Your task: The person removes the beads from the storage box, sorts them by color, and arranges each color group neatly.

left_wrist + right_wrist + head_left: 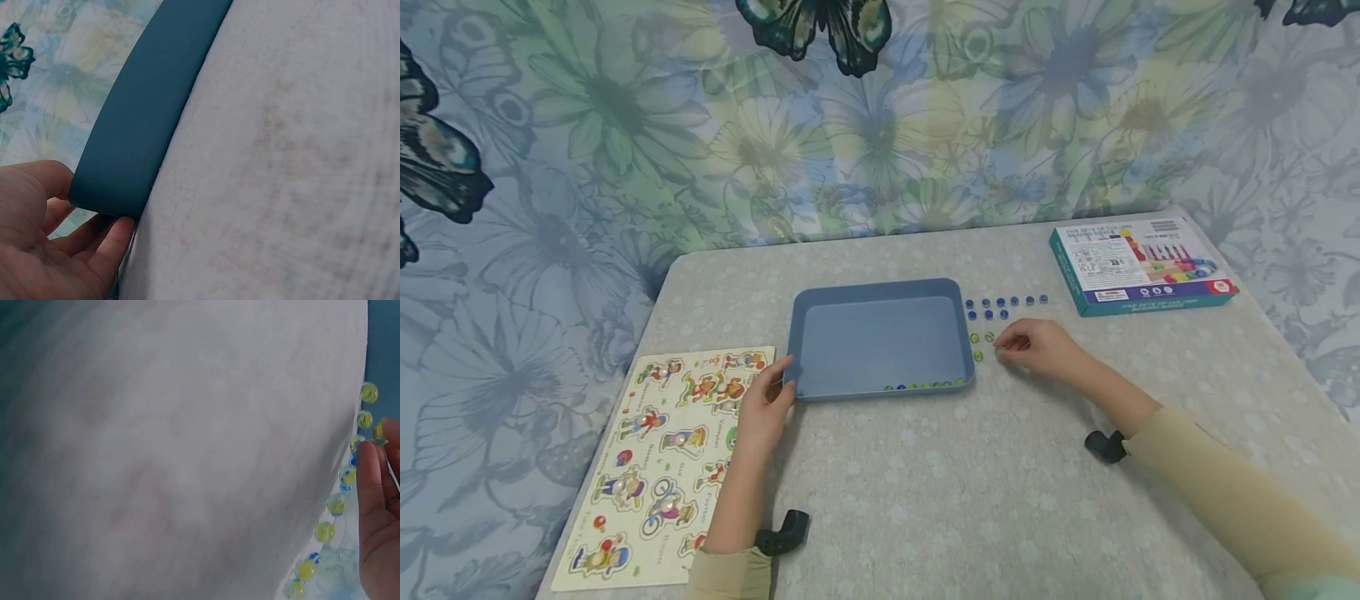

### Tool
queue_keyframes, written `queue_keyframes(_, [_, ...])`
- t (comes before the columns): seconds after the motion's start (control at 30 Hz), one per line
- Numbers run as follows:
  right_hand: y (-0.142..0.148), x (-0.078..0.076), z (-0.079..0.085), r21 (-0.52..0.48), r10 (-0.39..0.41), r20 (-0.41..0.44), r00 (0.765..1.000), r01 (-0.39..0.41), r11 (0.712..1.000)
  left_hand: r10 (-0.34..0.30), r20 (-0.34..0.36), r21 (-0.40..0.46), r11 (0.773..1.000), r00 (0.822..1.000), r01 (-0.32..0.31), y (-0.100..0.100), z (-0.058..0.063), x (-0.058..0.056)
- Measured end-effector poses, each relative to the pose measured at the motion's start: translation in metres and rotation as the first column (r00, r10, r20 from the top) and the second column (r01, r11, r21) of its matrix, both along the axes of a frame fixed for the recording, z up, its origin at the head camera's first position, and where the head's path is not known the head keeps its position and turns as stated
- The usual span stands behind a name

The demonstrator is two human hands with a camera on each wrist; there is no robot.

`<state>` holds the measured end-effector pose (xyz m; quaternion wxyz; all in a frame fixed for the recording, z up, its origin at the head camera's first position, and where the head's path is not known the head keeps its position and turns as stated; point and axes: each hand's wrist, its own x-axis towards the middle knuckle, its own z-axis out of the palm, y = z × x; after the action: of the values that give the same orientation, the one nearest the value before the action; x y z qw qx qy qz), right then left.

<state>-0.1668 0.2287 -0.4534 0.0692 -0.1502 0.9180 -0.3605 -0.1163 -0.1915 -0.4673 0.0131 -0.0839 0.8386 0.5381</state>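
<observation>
A blue-grey rectangular tray point(880, 333) lies on the table, and its side wall point(137, 112) fills part of the left wrist view. My left hand point(766, 408) grips the tray's near left corner, thumb at the rim and fingers low against the wall. Several glass marbles point(925, 386) lie along the tray's near inner edge. To the right of the tray, my right hand point(1037, 346) pinches a yellow-green marble point(378, 432) between thumb and fingertip. More yellow-green marbles point(975, 338) sit just left of those fingers. Behind them stand rows of blue marbles point(1002, 302).
A wooden puzzle board point(662, 442) with painted figures lies at the left, partly under my left forearm. A flat game box point(1142, 262) rests at the back right. Patterned fabric with flowers and butterflies point(880, 125) hangs behind the table.
</observation>
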Motion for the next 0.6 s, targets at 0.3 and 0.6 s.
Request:
queue_keyframes(0.3, [-0.0092, -0.0067, -0.0045, 0.055, 0.024, 0.052, 0.998, -0.027, 0.998, 0.0, -0.004, 0.003, 1.0, 1.0, 0.0, 0.0003, -0.0006, -0.0008])
queue_keyframes(0.6, [-0.0116, -0.0061, -0.0042, 0.069, 0.045, 0.012, 0.999, -0.046, 0.997, 0.005, -0.002, 0.014, 1.0, 1.0, -0.004, -0.0007, -0.0024, -0.0014])
